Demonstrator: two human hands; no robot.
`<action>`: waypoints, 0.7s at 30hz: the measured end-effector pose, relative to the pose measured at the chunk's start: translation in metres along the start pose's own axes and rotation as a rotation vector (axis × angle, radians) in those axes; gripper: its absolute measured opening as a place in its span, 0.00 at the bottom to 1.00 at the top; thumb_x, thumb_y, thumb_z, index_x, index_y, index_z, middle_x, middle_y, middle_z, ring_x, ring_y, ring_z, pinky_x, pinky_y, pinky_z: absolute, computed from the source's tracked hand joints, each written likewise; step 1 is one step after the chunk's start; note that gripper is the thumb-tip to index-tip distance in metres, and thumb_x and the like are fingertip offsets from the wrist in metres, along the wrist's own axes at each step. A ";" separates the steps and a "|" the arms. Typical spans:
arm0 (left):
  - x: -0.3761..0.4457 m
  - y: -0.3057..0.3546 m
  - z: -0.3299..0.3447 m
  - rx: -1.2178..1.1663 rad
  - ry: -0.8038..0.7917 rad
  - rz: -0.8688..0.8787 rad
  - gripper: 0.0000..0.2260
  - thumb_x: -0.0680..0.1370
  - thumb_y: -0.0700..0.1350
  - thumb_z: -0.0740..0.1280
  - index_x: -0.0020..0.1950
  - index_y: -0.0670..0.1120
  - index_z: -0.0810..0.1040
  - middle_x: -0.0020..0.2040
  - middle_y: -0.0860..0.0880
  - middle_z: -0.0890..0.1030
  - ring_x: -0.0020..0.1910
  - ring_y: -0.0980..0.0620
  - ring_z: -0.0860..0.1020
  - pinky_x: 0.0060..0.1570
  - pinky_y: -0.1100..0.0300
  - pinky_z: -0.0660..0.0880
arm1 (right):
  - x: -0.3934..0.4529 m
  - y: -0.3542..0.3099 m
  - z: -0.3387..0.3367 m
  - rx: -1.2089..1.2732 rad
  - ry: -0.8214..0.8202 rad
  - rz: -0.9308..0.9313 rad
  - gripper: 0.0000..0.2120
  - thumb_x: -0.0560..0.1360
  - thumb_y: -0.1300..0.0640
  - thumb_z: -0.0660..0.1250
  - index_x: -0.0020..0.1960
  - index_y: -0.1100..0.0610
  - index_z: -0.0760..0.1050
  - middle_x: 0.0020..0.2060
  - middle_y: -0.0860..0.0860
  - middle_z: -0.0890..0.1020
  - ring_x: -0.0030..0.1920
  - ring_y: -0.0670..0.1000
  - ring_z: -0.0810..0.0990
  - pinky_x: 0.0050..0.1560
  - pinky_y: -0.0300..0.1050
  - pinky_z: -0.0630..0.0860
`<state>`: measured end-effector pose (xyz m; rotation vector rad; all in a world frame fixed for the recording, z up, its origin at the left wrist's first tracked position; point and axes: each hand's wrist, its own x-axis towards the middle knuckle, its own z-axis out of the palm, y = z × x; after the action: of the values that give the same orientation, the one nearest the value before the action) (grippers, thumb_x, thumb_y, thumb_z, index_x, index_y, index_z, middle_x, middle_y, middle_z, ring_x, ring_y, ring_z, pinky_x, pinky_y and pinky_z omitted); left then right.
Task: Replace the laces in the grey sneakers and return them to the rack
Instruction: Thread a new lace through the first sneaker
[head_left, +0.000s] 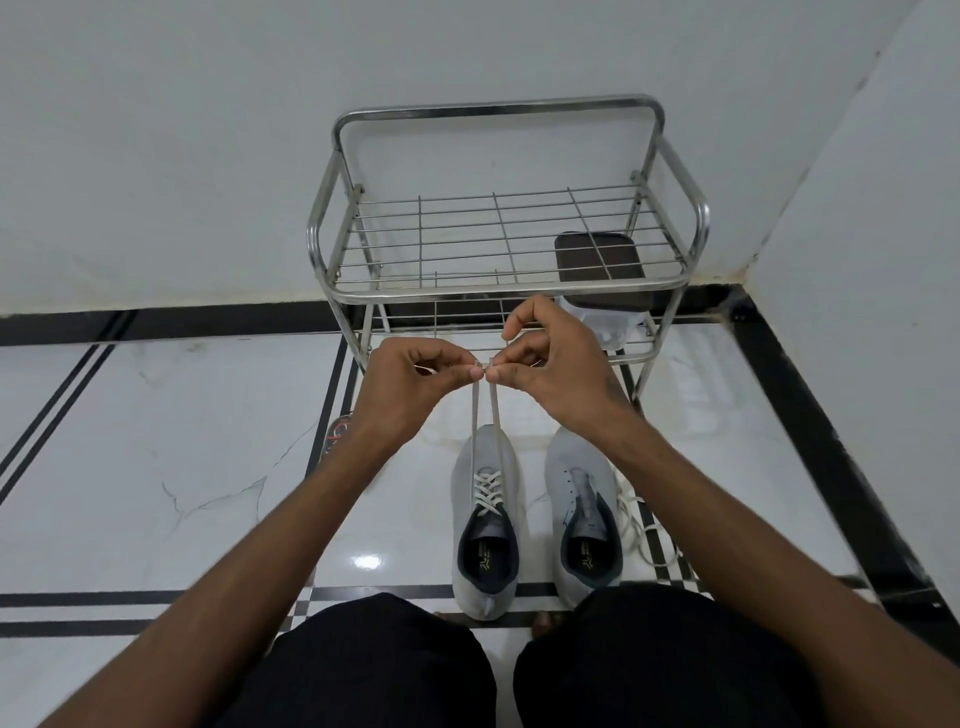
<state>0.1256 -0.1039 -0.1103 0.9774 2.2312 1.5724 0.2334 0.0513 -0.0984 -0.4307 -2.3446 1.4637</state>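
Note:
Two grey sneakers stand side by side on the floor, toes toward the rack. The left sneaker (485, 519) carries a white lace (488, 491) crossed through its eyelets, and both lace ends run up taut to my hands. My left hand (410, 376) pinches one lace end and my right hand (550, 366) pinches the other, their fingertips meeting above the shoe's toe. The right sneaker (584, 514) has bare eyelets. A loose white lace (641, 530) lies on the floor beside it. The steel wire rack (506, 283) stands just beyond my hands.
A dark-lidded container (600, 260) sits on the rack's lower shelf at the right. Walls meet in a corner at the right, close behind the rack. A dark object (337, 434) lies partly hidden behind my left forearm. My knees (384, 670) fill the bottom of the view.

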 end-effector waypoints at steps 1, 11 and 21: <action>0.000 0.000 0.001 -0.001 -0.005 0.004 0.02 0.72 0.43 0.77 0.43 0.46 0.87 0.39 0.51 0.86 0.42 0.47 0.83 0.49 0.50 0.81 | 0.000 0.001 0.001 0.002 -0.001 -0.001 0.17 0.70 0.59 0.78 0.50 0.51 0.71 0.37 0.43 0.86 0.40 0.42 0.85 0.45 0.42 0.80; 0.004 -0.011 0.000 -0.040 -0.038 0.016 0.01 0.74 0.41 0.75 0.44 0.47 0.86 0.38 0.55 0.85 0.38 0.58 0.80 0.37 0.70 0.73 | 0.000 0.029 0.005 0.267 0.003 0.129 0.05 0.76 0.65 0.71 0.50 0.63 0.75 0.47 0.64 0.80 0.41 0.55 0.86 0.45 0.47 0.84; 0.009 -0.053 0.030 -0.359 0.022 -0.211 0.06 0.76 0.42 0.73 0.50 0.41 0.83 0.40 0.49 0.84 0.38 0.55 0.81 0.41 0.63 0.78 | -0.007 0.089 0.055 0.338 -0.223 0.356 0.12 0.76 0.66 0.69 0.57 0.58 0.82 0.52 0.53 0.85 0.49 0.50 0.83 0.49 0.45 0.82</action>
<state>0.1148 -0.0860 -0.1687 0.6062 1.8966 1.8029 0.2215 0.0419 -0.2023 -0.6439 -2.1933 2.1294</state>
